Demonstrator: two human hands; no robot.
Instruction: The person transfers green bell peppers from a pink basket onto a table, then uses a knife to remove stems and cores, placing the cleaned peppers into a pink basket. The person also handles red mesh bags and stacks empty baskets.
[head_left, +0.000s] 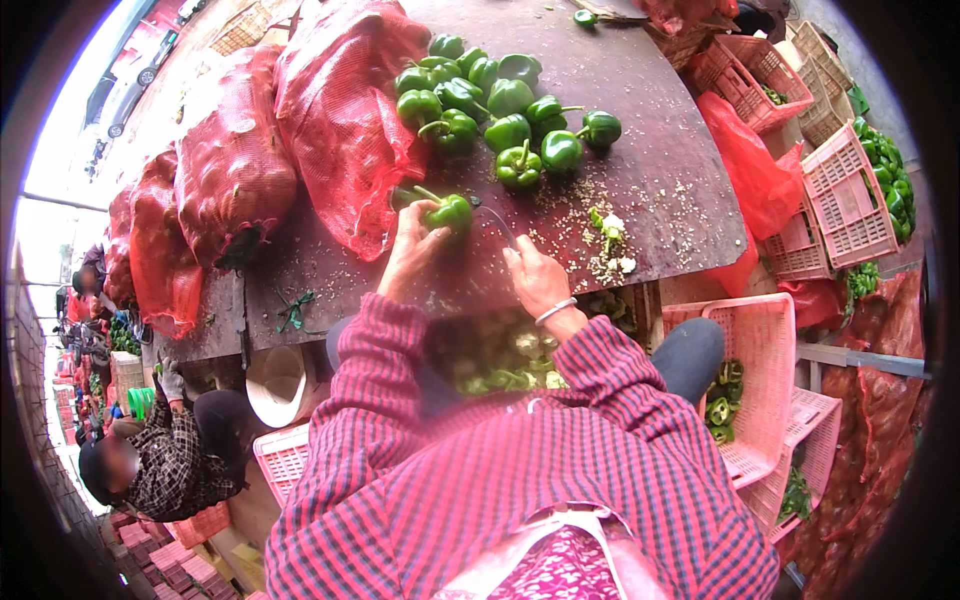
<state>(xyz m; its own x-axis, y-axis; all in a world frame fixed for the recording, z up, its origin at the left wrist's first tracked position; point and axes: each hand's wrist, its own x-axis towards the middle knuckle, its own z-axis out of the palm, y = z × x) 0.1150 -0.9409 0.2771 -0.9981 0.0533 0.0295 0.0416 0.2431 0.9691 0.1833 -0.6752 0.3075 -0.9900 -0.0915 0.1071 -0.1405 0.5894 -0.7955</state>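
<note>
My left hand (414, 244) grips a green bell pepper (452, 214) with its stem on, just above the dark tabletop. In my right hand (538, 277), which wears a bracelet, is a small knife with a thin curved blade (495, 222) that points up and left towards the pepper. Beyond my hands lies a pile of whole green bell peppers (508, 97). To the right, cut pepper cores (613, 226) and scattered pale seeds lie on the table (675, 187).
Red mesh sacks (236, 150) stand along the table's left side. A pink crate (757, 375) with cut peppers is beside my right knee. Trimmings (517, 367) lie below the table edge. A co-worker (180, 450) sits at the lower left near a white bucket (277, 382).
</note>
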